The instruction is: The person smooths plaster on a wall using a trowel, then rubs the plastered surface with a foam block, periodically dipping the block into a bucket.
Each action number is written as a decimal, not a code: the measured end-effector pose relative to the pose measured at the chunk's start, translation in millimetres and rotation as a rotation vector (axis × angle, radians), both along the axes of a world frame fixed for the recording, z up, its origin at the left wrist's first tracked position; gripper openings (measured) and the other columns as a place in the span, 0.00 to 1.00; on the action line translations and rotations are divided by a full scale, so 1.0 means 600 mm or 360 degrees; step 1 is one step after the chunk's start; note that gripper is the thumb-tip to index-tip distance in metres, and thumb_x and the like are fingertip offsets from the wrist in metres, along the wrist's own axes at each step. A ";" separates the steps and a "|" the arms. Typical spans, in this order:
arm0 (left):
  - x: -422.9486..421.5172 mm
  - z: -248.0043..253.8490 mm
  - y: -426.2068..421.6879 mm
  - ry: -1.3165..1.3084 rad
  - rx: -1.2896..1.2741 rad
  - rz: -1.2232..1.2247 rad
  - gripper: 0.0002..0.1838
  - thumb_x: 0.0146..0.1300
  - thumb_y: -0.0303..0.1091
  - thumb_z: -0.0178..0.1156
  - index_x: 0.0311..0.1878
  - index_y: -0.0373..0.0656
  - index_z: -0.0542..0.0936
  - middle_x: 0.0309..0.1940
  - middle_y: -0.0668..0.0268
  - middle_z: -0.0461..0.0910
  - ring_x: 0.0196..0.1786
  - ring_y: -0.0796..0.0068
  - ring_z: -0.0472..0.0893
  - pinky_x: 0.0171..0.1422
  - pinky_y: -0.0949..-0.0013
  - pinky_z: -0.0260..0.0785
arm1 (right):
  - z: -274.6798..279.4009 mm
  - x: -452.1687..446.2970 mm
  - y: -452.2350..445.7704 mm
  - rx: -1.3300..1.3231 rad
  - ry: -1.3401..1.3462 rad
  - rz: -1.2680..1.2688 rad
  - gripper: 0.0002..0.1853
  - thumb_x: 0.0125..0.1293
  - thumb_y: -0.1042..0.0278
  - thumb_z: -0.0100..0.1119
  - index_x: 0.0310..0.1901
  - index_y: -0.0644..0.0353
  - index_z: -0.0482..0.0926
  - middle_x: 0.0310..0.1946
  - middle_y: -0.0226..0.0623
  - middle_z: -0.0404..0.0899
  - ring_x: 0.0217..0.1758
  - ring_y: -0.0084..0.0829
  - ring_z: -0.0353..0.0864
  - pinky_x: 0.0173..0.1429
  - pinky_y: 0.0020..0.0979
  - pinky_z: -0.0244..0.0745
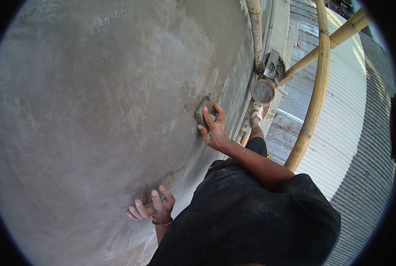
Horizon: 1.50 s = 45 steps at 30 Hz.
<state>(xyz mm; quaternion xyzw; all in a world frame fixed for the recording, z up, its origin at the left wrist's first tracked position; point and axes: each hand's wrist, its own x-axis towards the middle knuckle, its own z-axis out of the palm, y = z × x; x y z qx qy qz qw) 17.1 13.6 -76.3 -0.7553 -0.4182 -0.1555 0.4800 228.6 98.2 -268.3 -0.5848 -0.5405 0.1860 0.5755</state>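
Observation:
My right hand [215, 133] grips a grey, cement-smeared pad [200, 113] with its fingers curved around it. The pad lies against the plastered wall [96, 97]; my fingers hide part of it, and its exact kind is unclear. Lower down, my left hand [155, 206] is beside the wall, palm up, with fingers apart and nothing in them. I cannot tell whether its back touches the plaster. Grey residue coats both hands.
A bucket of grey mix [262, 92] stands on a narrow board by my foot [256, 113]. Behind it, a flat trowel [272, 63] rests across a second bucket [278, 71]. Bamboo poles [315, 102] rise on the right, above corrugated roofing [335, 119].

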 end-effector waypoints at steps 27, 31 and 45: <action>0.022 0.010 0.002 0.0079 0.0005 0.0036 0.23 0.61 0.44 0.63 0.55 0.47 0.70 0.63 0.56 0.58 0.70 0.43 0.52 0.68 0.37 0.42 | 0.138 0.030 0.052 0.0081 0.0102 -0.0227 0.34 0.62 0.62 0.61 0.69 0.55 0.64 0.59 0.62 0.57 0.60 0.57 0.60 0.66 0.51 0.54; 0.009 -0.002 -0.007 -0.0027 -0.0022 0.0091 0.23 0.62 0.47 0.62 0.57 0.53 0.68 0.66 0.48 0.55 0.72 0.43 0.49 0.70 0.36 0.38 | 0.036 0.026 0.047 0.0161 0.0040 -0.0204 0.33 0.62 0.62 0.62 0.68 0.55 0.64 0.60 0.63 0.57 0.60 0.59 0.60 0.63 0.51 0.62; 0.020 0.016 0.003 0.0044 -0.0047 0.0023 0.24 0.63 0.47 0.60 0.59 0.55 0.67 0.66 0.53 0.53 0.73 0.47 0.47 0.71 0.37 0.38 | 0.009 -0.009 -0.017 0.0486 -0.0226 0.0267 0.34 0.46 0.64 0.75 0.58 0.33 0.75 0.57 0.49 0.59 0.61 0.52 0.61 0.61 0.45 0.65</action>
